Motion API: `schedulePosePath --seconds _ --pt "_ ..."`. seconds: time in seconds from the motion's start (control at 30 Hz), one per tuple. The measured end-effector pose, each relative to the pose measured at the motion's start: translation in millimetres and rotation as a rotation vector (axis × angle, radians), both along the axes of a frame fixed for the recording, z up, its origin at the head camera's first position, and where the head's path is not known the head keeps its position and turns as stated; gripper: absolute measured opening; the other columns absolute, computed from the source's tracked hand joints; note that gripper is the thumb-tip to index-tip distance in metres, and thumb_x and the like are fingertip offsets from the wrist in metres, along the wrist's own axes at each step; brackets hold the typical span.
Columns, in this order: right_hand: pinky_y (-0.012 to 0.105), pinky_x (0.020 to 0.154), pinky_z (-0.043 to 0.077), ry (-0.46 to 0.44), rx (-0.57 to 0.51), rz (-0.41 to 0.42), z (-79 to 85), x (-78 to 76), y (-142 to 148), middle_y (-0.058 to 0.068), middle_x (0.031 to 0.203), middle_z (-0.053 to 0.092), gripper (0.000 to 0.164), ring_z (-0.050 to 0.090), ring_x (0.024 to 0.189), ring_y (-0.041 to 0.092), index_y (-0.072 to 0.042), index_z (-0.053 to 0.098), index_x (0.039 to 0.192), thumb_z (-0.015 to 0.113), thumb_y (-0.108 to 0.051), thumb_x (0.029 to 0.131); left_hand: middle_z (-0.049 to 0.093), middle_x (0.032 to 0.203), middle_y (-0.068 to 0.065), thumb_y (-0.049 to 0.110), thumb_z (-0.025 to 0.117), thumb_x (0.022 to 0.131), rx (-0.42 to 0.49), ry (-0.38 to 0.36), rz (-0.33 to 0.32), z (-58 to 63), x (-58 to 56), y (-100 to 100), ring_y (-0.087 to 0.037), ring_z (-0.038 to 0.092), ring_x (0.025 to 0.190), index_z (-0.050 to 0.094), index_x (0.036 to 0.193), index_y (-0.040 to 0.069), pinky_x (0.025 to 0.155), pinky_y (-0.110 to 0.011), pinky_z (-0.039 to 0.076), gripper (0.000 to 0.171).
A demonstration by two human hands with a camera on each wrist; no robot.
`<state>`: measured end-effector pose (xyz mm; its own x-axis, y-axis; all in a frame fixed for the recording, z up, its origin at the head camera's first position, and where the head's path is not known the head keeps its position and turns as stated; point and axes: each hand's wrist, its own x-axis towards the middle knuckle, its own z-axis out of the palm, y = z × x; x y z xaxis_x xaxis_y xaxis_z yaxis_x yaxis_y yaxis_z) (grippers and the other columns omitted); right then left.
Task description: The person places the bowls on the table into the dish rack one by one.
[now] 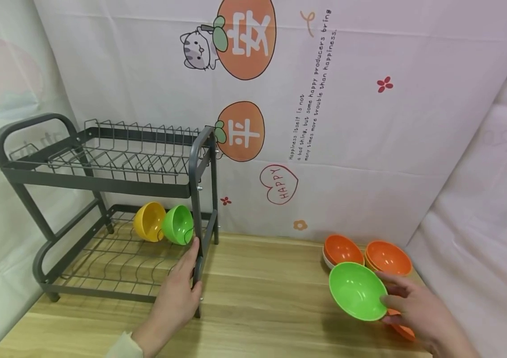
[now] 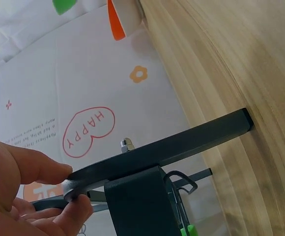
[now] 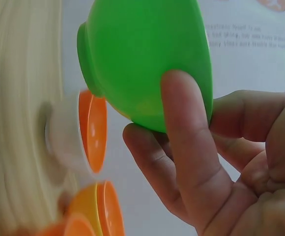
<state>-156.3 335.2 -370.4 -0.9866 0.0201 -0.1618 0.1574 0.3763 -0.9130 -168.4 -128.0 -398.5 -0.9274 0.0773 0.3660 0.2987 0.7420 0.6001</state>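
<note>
My right hand (image 1: 423, 311) holds a green bowl (image 1: 356, 291) by its rim, above the table at the right. In the right wrist view, fingers press on both sides of the wall of the tilted green bowl (image 3: 137, 54). My left hand (image 1: 173, 303) grips the near right upright of a dark two-tier dish rack (image 1: 101, 184). Thumb and fingers pinch the dark metal frame (image 2: 167, 147) in the left wrist view. On the rack's lower tier, a yellow bowl (image 1: 148, 221) and a second green bowl (image 1: 176, 226) stand on edge side by side.
Behind the held bowl sit an orange bowl in a white one (image 1: 343, 248) and another orange bowl in a yellow one (image 1: 389, 257). More orange (image 1: 403, 332) shows partly hidden under my right hand. Printed white cloth (image 1: 347, 124) hangs behind the wooden table (image 1: 253, 293).
</note>
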Motion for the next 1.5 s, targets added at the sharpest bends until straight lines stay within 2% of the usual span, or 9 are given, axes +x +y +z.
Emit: schedulePosePath --seconds 0.27,0.43,0.53,0.63,0.77,0.83,0.93,1.23,1.5 --pt "0.046 0.068 0.06 0.056 -0.124 0.055 9.0 0.5 -41 0.028 0.124 0.055 0.061 0.065 0.085 0.034 0.008 0.035 0.15 0.058 0.006 0.093 0.016 0.164 -0.009 0.006 0.073 0.084 0.139 -0.16 -0.022 4.2 2.3 8 -0.038 0.028 0.142 0.009 0.162 0.024 0.101 -0.052 0.045 0.102" --pt "0.046 0.068 0.06 0.048 -0.166 0.083 14.6 -0.9 -65 0.027 0.126 0.054 0.059 0.064 0.087 0.034 0.006 0.038 0.149 0.058 0.005 0.093 0.015 0.163 -0.011 0.012 0.072 0.086 0.235 -0.143 -0.035 15.9 18.5 20 -0.045 0.023 0.142 0.019 0.161 0.026 0.1 -0.069 0.035 0.093" --pt "0.045 0.068 0.06 0.045 -0.166 0.106 17.7 -1.8 -76 0.027 0.125 0.054 0.059 0.064 0.087 0.034 0.005 0.04 0.149 0.059 0.004 0.093 0.024 0.16 -0.007 0.019 0.073 0.089 0.329 -0.149 -0.099 24.3 28.7 29 -0.046 0.031 0.138 0.029 0.157 0.031 0.095 -0.067 0.042 0.082" --pt "0.046 0.069 0.059 0.047 -0.179 0.131 18.3 -1.8 -88 0.028 0.124 0.054 0.06 0.065 0.087 0.035 0.004 0.041 0.148 0.06 0.004 0.092 0.033 0.156 -0.006 0.025 0.072 0.092 0.518 -0.24 -0.258 28.7 32.5 39 -0.042 0.04 0.134 0.033 0.156 0.031 0.095 -0.056 0.048 0.075" --pt "0.049 0.068 0.059 0.051 -0.205 0.169 16.0 0.6 -102 0.028 0.123 0.054 0.06 0.064 0.089 0.035 0.003 0.043 0.148 0.061 0.004 0.091 0.029 0.157 -0.016 0.018 0.065 0.097 0.922 -0.491 -0.503 25.8 29.7 53 -0.042 0.04 0.133 0.029 0.158 0.018 0.096 -0.051 0.049 0.07" --pt "0.049 0.067 0.059 0.053 -0.213 0.189 14.8 1.8 -109 0.028 0.122 0.054 0.059 0.064 0.089 0.034 0.003 0.043 0.148 0.061 0.004 0.092 0.023 0.158 -0.021 0.012 0.061 0.099 1.095 -0.604 -0.575 22.6 28.0 61 -0.043 0.042 0.131 0.025 0.159 0.012 0.094 -0.053 0.05 0.069" --pt "0.049 0.064 0.059 0.058 -0.223 0.211 13.5 3.4 -119 0.027 0.123 0.055 0.059 0.063 0.09 0.033 0.004 0.044 0.147 0.062 0.004 0.091 0.021 0.158 -0.022 0.01 0.059 0.1 1.217 -0.695 -0.616 18.3 27.2 69 -0.041 0.047 0.125 0.023 0.159 0.01 0.09 -0.057 0.05 0.069" --pt "0.048 0.063 0.06 0.056 -0.233 0.232 13.0 4.7 -135 0.025 0.123 0.056 0.056 0.062 0.09 0.032 0.004 0.047 0.145 0.061 0.005 0.09 0.011 0.159 -0.027 -0.008 0.055 0.095 1.261 -0.71 -0.63 11.1 27.6 73 -0.044 0.054 0.118 0.024 0.158 0.006 0.087 -0.058 0.052 0.071" --pt "0.048 0.064 0.06 0.04 -0.274 0.256 7.3 3.7 -142 0.024 0.118 0.056 0.056 0.062 0.089 0.031 0.003 0.048 0.143 0.062 0.005 0.089 0.014 0.159 -0.025 -0.002 0.057 0.096 1.231 -0.718 -0.607 4.6 26.9 65 -0.038 0.06 0.111 0.023 0.157 0.003 0.087 -0.056 0.053 0.07"
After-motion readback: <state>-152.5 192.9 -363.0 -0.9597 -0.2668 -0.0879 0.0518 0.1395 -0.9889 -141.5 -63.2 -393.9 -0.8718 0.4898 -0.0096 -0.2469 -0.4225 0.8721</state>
